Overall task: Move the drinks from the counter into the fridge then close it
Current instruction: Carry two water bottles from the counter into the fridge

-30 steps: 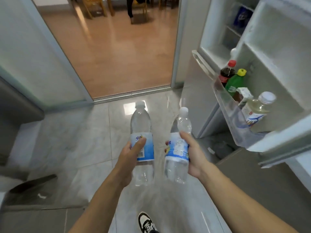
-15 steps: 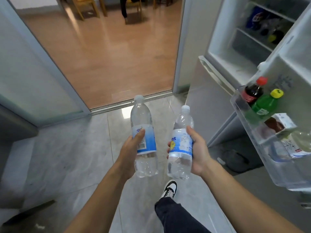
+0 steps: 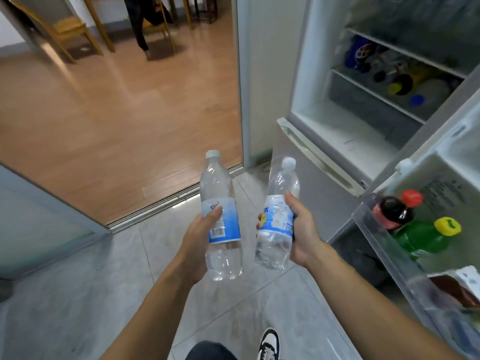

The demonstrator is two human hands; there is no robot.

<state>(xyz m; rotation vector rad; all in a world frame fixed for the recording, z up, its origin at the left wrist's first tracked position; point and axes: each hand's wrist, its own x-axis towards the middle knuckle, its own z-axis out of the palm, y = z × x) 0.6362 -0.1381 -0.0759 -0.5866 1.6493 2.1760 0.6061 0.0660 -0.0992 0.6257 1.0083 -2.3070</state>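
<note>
My left hand (image 3: 198, 241) grips a clear water bottle with a blue label (image 3: 220, 216), held upright over the tiled floor. My right hand (image 3: 302, 233) grips a second clear water bottle (image 3: 278, 216), tilted slightly right. The fridge (image 3: 363, 120) stands open at the upper right, with drinks lying on its inner shelves. Its open door (image 3: 441, 178) is at the right; the door shelf (image 3: 384, 253) holds a dark cola bottle with a red cap (image 3: 392, 210), a green bottle with a yellow cap (image 3: 420, 236) and a carton.
The lower fridge compartment (image 3: 306, 172) is closed, just right of my right hand. A doorway with a sliding track (image 3: 161, 203) leads to a wooden floor with chairs (image 3: 67, 29) and a person's leg (image 3: 140, 27). My shoe (image 3: 268, 344) is on the grey tiles.
I have stepped nearer to the fridge; its interior shelves now show more fully. Both bottles have risen a little and stay in my hands. The door shelf has shifted right and lower in view.
</note>
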